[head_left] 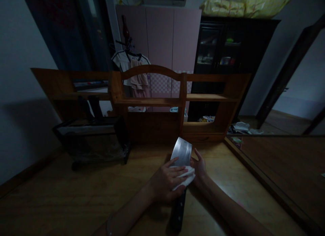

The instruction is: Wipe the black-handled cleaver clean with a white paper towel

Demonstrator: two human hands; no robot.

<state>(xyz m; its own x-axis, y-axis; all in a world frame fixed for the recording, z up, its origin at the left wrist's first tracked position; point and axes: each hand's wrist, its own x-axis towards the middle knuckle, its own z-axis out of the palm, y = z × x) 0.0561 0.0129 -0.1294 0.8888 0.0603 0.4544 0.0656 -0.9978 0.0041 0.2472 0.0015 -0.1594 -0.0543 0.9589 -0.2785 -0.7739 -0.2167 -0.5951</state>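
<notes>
A cleaver (pixel 181 152) with a broad metal blade is held tilted above the wooden table, its blade pointing away and its black riveted handle toward me. My left hand (pixel 169 181) lies over the blade's lower part, its fingers pressing a folded white cloth or tissue (pixel 186 178) against the metal. My right hand (pixel 199 166) is at the blade's right edge, supporting the cleaver from behind. One finger of it points up past the edge; its others are largely hidden by the blade and cloth.
A black knife holder (pixel 98 144) with dark handles (pixel 95 107) upright in it stands at the left of the wooden table (pixel 122 192). A wooden shelf unit (pixel 149 102) runs along the table's back. A raised wooden edge (pixel 254 168) borders the right side.
</notes>
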